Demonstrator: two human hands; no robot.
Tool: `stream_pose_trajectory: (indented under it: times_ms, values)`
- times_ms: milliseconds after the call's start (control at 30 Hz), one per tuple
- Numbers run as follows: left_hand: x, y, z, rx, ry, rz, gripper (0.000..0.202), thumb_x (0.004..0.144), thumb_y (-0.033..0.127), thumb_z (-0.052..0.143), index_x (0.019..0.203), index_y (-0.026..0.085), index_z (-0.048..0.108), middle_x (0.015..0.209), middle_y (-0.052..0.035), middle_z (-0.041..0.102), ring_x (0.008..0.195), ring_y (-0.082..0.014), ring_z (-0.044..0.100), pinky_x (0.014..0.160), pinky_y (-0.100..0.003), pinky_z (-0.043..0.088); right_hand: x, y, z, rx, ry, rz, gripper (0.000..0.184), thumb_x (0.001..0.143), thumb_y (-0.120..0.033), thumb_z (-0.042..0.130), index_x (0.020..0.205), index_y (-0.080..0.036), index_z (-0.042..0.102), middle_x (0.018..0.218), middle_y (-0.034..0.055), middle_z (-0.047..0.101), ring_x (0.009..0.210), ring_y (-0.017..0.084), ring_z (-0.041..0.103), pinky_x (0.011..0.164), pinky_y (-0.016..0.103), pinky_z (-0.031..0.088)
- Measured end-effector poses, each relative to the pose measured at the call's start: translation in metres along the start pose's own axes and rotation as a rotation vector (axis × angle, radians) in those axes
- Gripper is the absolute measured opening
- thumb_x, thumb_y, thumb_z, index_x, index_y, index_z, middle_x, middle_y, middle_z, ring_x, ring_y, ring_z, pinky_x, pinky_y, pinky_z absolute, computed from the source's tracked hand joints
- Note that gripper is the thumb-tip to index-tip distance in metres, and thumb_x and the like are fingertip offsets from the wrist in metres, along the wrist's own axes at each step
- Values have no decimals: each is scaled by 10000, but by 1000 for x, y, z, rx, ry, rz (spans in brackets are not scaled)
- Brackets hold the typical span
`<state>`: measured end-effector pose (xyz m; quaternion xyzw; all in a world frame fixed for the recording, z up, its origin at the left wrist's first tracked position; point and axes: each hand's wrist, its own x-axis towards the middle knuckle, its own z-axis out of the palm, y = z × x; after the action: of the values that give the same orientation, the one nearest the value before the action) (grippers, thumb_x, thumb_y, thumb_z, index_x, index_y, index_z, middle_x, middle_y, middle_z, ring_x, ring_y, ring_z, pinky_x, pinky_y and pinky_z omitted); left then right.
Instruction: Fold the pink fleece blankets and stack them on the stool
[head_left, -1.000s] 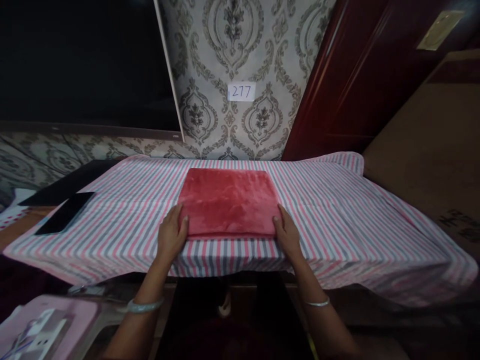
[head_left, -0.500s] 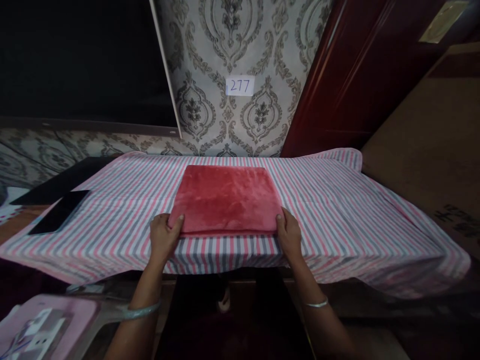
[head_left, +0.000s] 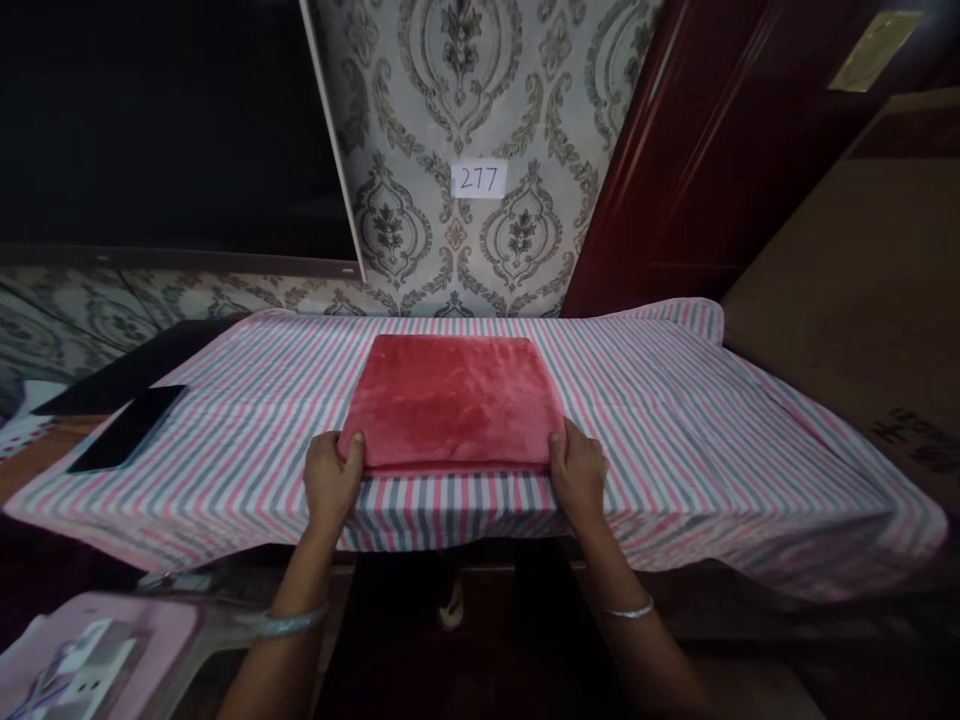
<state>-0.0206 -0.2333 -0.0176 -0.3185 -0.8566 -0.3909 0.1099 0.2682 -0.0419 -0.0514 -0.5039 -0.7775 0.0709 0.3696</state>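
A folded red plush cloth (head_left: 454,400) lies flat in a neat rectangle on a striped tablecloth (head_left: 637,420). Its front edge shows a fold, and it faces me near the table's front. My left hand (head_left: 332,475) grips the near left corner, thumb on top and fingers hidden at the side and beneath. At the near right corner my right hand (head_left: 579,472) pinches the cloth the same way, its thumb on the upper face. Both wrists wear a bangle.
A black phone (head_left: 129,430) lies on the left of the table. Behind stand a dark television screen (head_left: 165,130) and patterned wall with a paper marked 277 (head_left: 479,179). A cardboard box (head_left: 862,270) is at the right, a pink stool-like surface (head_left: 169,635) at lower left.
The view has shifted slightly. Both hands keep hold of the near corners, and the folded cloth stays in practically the same place.
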Motion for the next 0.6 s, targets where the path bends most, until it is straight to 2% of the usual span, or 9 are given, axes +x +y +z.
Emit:
stream_pose_trajectory:
  times_ms: [133, 233, 333, 400, 500, 600]
  values:
    - [1, 7, -4, 58, -93, -73, 627, 849, 607, 322, 1100, 109, 609, 968, -190, 661, 960, -354, 631, 859, -438, 470, 2, 4, 2, 49, -15, -5, 674, 999, -533, 208, 1335, -93, 593, 1104, 180, 699, 990, 331, 586, 886, 452, 430]
    - [9, 8, -11, 49, -192, -171, 719, 820, 646, 366, 1238, 100, 578, 978, -180, 685, 976, -368, 651, 837, -438, 482, 5, 7, 5, 109, -24, 33, 699, 977, -569, 226, 1330, -93, 598, 1117, 188, 700, 996, 331, 612, 896, 456, 449]
    - [20, 2, -14, -85, -281, -253, 765, 768, 714, 464, 1257, 138, 582, 938, -130, 702, 908, -338, 672, 777, -416, 503, 8, 10, 8, 205, -59, 106, 727, 932, -622, 286, 1336, -102, 594, 1172, 194, 690, 1032, 337, 633, 920, 470, 467]
    - [25, -3, -13, -224, -309, -285, 744, 736, 705, 556, 1250, 169, 585, 944, -101, 711, 881, -303, 681, 768, -394, 517, 10, 11, 9, 297, -85, 151, 746, 898, -653, 331, 1341, -112, 590, 1227, 191, 674, 1095, 339, 628, 960, 477, 467]
    - [27, -5, -10, -400, -306, -334, 673, 691, 600, 693, 1216, 190, 596, 966, -77, 713, 876, -265, 687, 777, -361, 535, 13, 11, 11, 475, -90, 182, 742, 862, -664, 397, 1350, -136, 584, 1303, 165, 645, 1202, 315, 592, 1032, 456, 449]
    - [27, 3, -11, -590, -283, -429, 579, 698, 466, 751, 1182, 186, 601, 1022, -83, 709, 880, -233, 694, 765, -328, 554, 17, 12, 11, 628, -93, 209, 719, 831, -638, 481, 1351, -153, 587, 1332, 151, 633, 1220, 304, 584, 1045, 447, 454]
